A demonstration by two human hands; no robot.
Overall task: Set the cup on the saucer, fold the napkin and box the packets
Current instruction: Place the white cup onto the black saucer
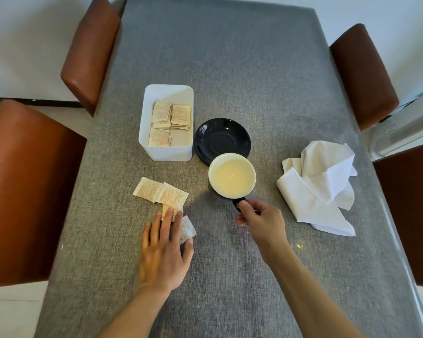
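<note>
A cup (232, 175) with a cream inside and a dark outside stands on the table, just in front of the empty dark saucer (222, 140). My right hand (259, 222) pinches the cup's dark handle. Loose packets (160, 192) lie on the table left of the cup. My left hand (165, 250) rests flat on the nearest packets, with one packet (187, 229) between thumb and fingers. The white box (166, 152) behind them holds several packets. A crumpled white napkin (320, 186) lies to the right.
The grey cloth-covered table (230, 69) stretches away from me. Brown leather chairs stand at its sides: two on the left (91, 52) (22, 191) and two on the right (364, 74) (410, 211).
</note>
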